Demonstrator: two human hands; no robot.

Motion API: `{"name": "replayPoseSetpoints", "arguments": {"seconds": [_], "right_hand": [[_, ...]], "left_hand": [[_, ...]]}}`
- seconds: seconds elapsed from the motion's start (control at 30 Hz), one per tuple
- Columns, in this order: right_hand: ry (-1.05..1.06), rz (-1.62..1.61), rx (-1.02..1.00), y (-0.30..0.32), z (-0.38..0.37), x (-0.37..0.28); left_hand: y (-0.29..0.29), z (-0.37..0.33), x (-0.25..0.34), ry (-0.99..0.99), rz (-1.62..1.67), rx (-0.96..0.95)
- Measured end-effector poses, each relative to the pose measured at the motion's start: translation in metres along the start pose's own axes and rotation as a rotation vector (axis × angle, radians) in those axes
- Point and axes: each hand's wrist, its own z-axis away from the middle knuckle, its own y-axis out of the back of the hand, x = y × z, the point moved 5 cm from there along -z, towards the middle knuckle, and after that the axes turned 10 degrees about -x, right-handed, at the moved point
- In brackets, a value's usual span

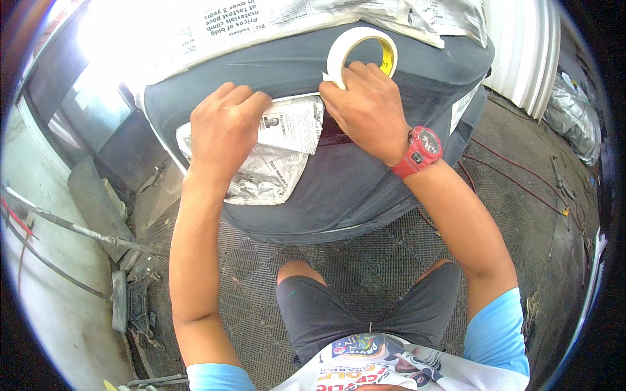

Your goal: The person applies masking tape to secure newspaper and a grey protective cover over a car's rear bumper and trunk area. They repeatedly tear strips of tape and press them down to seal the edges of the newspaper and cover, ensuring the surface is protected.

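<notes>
My right hand (367, 109) is closed round the lower part of a white roll of masking tape (336, 57), whose core is yellow inside. From near the roll, a thin pale strip runs along the top edge of a newspaper sheet (295, 130) toward my left hand (228, 124). That hand is closed, knuckles up, at the sheet's upper left edge; its fingertips are hidden. Beneath both hands is a dark grey vehicle body panel (352, 176), and the newspaper covers part of its left side. A dark reddish glossy patch (335, 132) shows between the sheet and my right wrist.
More newspaper (228, 32) covers the vehicle beyond the panel. Reddish hoses (515, 168) lie on the floor at the right, near a plastic-wrapped bundle (572, 120). At the left are a pale panel (52, 260), a metal rod (78, 228) and loose parts (137, 303).
</notes>
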Motion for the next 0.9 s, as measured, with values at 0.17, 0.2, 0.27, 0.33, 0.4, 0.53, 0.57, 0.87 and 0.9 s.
{"name": "replayPoseSetpoints", "arguments": {"seconds": [0.17,0.2,0.27,0.33,0.4,0.53,0.57,0.87,0.9], "right_hand": [[0.006,0.008,-0.005,-0.005,-0.001,-0.002],[0.005,0.013,-0.008,-0.005,0.0,-0.001],[0.001,0.015,-0.017,-0.006,0.001,-0.001],[-0.009,0.013,-0.028,-0.006,0.003,0.0],[-0.022,0.015,-0.02,-0.004,0.004,-0.001],[-0.022,0.028,-0.026,-0.007,0.009,0.002],[-0.019,0.026,-0.022,-0.007,0.01,0.002],[-0.006,0.006,0.04,-0.009,0.015,0.003],[-0.007,0.004,0.037,-0.01,0.017,0.003]], "left_hand": [[0.002,0.002,0.001,0.009,-0.035,-0.01],[0.002,0.001,0.002,0.01,-0.037,-0.012],[0.002,0.0,0.004,0.013,-0.043,-0.016],[0.002,-0.002,0.005,0.013,-0.041,-0.026],[0.001,-0.004,0.005,0.007,-0.032,-0.035],[0.0,-0.007,0.004,-0.02,-0.004,-0.044],[0.0,-0.007,0.004,-0.028,0.002,-0.048],[0.002,-0.001,0.015,0.051,-0.101,-0.185],[0.003,0.0,0.02,0.059,-0.086,-0.189]]}}
